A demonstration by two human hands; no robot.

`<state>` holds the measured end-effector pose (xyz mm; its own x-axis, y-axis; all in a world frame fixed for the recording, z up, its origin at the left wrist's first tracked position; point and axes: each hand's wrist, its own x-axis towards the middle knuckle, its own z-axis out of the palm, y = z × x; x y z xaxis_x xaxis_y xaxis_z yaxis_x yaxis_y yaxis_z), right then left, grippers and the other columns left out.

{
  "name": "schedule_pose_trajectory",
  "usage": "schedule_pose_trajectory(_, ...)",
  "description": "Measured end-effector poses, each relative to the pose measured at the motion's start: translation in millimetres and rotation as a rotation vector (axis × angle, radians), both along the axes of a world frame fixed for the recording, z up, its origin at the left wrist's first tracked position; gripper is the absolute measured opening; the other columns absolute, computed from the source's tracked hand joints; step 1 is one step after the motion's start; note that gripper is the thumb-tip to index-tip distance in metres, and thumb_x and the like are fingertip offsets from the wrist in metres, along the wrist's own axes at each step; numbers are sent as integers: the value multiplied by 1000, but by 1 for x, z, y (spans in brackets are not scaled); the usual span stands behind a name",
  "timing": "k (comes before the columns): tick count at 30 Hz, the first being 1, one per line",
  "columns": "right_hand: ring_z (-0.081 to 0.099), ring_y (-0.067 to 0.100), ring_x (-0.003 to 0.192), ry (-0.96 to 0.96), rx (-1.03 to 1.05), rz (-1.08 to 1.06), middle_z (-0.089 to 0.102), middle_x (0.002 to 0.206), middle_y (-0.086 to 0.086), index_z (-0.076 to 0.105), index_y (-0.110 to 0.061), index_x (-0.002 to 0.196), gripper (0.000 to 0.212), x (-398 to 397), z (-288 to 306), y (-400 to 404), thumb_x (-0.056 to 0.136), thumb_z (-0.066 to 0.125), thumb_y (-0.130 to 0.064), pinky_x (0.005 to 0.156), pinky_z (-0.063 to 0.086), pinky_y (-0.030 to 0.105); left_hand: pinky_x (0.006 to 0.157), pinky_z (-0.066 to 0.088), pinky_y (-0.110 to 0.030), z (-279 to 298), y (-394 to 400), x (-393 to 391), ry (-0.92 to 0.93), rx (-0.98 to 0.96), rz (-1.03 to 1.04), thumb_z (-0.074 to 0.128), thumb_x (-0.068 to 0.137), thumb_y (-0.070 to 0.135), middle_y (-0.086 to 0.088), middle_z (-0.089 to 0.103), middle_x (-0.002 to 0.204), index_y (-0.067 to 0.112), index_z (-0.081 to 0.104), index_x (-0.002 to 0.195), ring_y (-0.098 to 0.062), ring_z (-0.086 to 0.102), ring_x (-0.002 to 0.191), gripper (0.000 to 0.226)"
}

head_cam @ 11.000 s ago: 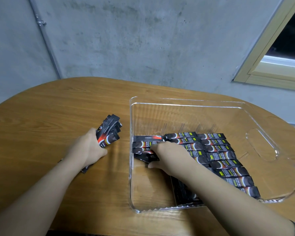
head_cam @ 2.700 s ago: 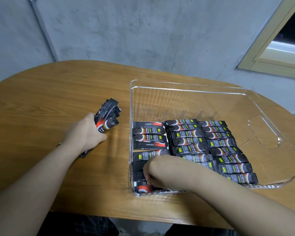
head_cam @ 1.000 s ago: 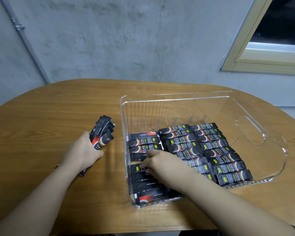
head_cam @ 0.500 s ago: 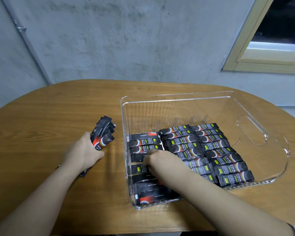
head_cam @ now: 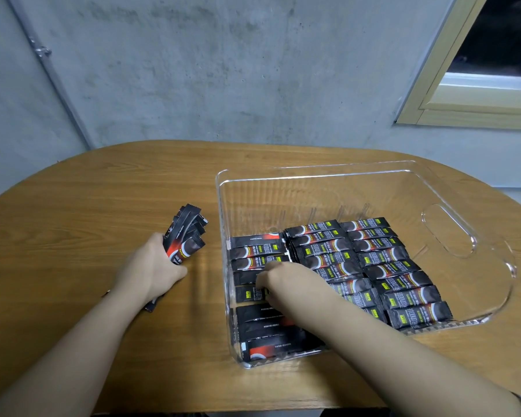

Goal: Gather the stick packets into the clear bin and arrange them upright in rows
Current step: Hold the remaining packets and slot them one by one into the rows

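Inside clear bin [head_cam: 328,176], R hand [head_cam: 286,279] pinches a packet [head_cam: 248,294]; L hand [head_cam: 151,269] grips packet bundle [head_cam: 185,233].

- clear bin [head_cam: 451,188]: transparent plastic, oval handle cutout in its right wall, sits on the wooden table's right half.
- stick packets [head_cam: 370,257] in bin: black with red-white swirl and yellow tag, laid in three side-by-side columns, overlapping, long sides across; left column less even.
- loose bundle of packets [head_cam: 187,233]: fanned, tilted up, just left of the bin.
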<state>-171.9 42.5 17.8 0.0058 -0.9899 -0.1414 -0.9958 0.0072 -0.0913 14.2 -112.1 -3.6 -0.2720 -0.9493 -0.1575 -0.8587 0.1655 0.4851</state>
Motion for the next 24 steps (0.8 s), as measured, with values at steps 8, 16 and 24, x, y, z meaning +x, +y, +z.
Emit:
schedule_pose_trajectory(8,57,23,98,-129,53,102,60,106,2,65,-18,107,22,-12,12,18,87,63,-27,76,43,31,71,52,-37,-1,-1,0,9,2,-10,74,70,22,-1,58,80,26,40,101,-23,58,72,46)
schedule_pose_trajectory(16,52,20,108,-82,9,134,59,112,0,63,-21,111,24,-9,13,17,89,60,-29,78,43,31,72,53,-38,-1,0,0,15,7,-4,75,69,22,-1,58,79,24,43,103,-23,59,71,47)
schedule_pose_trajectory(24,56,18,100,-180,141,161,62,108,-2,65,-20,108,27,-10,15,24,83,69,-31,77,40,28,67,52,-34,-2,0,0,13,5,-5,75,70,23,-1,57,80,25,39,103,-21,58,70,49)
